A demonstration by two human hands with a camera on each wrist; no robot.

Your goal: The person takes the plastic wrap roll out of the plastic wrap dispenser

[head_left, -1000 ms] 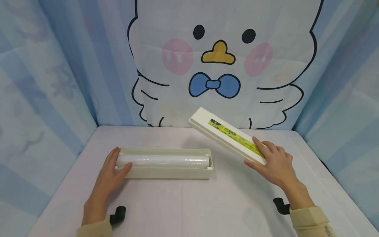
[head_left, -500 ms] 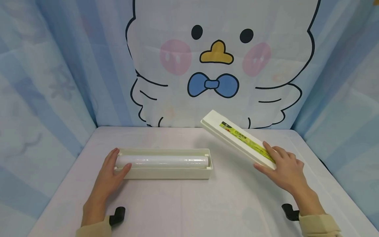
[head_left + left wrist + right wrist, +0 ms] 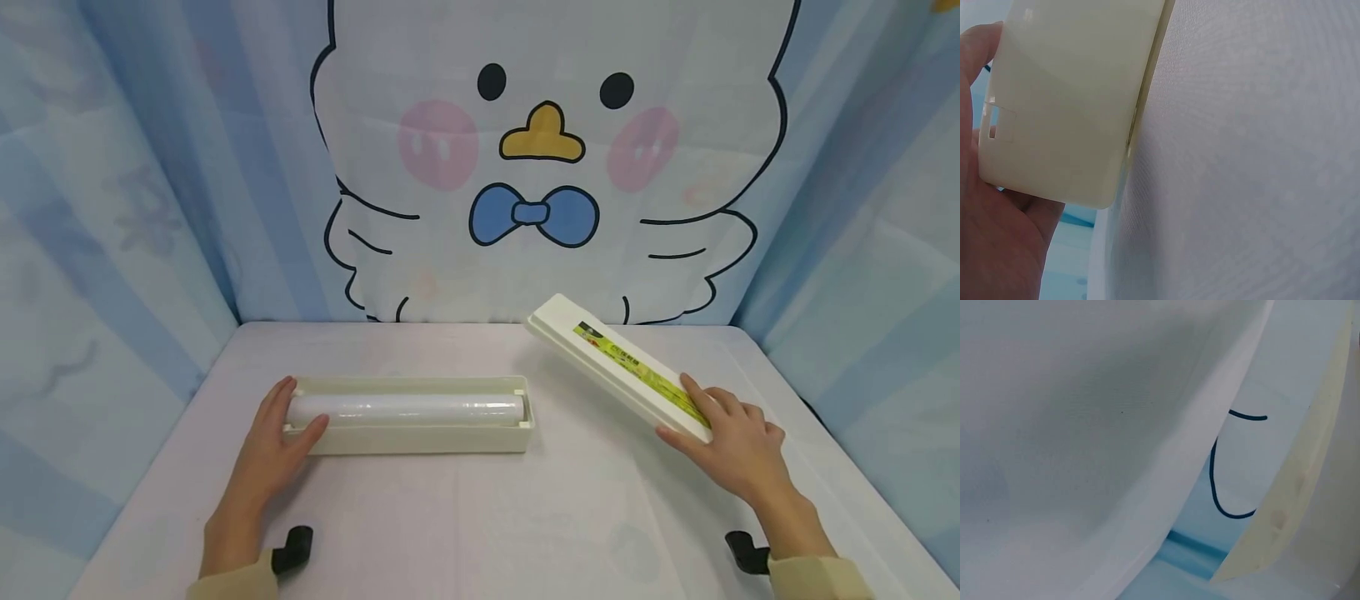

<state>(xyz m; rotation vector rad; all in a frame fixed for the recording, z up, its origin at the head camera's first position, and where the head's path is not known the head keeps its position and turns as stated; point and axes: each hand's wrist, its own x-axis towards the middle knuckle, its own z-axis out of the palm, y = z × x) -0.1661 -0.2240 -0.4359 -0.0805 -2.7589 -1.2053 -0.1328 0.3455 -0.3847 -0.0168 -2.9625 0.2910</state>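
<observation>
An off-white cling film box (image 3: 420,442) lies lengthwise on the table, uncovered, with a shiny white roll of cling film (image 3: 420,410) inside. My left hand (image 3: 272,450) grips its left end, thumb over the front wall and fingers behind. The left wrist view has the box's plain outer side (image 3: 1066,106) close up, with my left hand (image 3: 997,244) around its end. To the right, my right hand (image 3: 738,446) holds the box's white lid (image 3: 600,350) by its near end. This lid, bearing a yellow-green label, is tilted and raised above the table, its far end pointing back left.
A white cloth covers the table (image 3: 465,517). Behind it hangs a curtain (image 3: 540,275) printed with a cartoon bird; blue patterned curtains (image 3: 97,250) enclose the sides. Black camera mounts (image 3: 294,548) sit at both wrists.
My right hand has carried the lid to the right and toward me, away from the box. My left hand keeps its hold on the box, which stays in place.
</observation>
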